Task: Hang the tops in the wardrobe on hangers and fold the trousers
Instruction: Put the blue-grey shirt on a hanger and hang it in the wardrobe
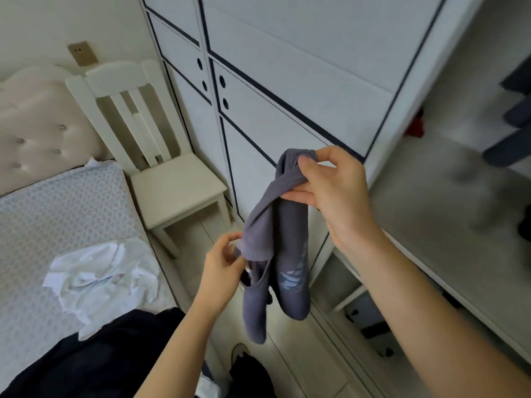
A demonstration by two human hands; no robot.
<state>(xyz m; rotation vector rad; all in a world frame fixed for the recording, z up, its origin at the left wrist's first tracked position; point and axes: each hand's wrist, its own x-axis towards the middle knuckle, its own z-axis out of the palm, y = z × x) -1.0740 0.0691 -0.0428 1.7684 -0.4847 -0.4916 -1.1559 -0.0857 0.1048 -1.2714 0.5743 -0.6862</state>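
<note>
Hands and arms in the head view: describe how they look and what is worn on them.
The left hand and right hand are bare: no gloves, and no rings show. The left forearm and right forearm are uncovered as far as the frame reaches, with no sleeve, watch or bracelet in sight.

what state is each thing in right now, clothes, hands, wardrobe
grey top: bunched, hanging in the air, held by both hands
right hand: pinching its upper end
left hand: pinching a ribbed edge lower down
white garment: crumpled on the bed
dark garment: heaped on the bed
wardrobe doors: shut; right section open
</note>
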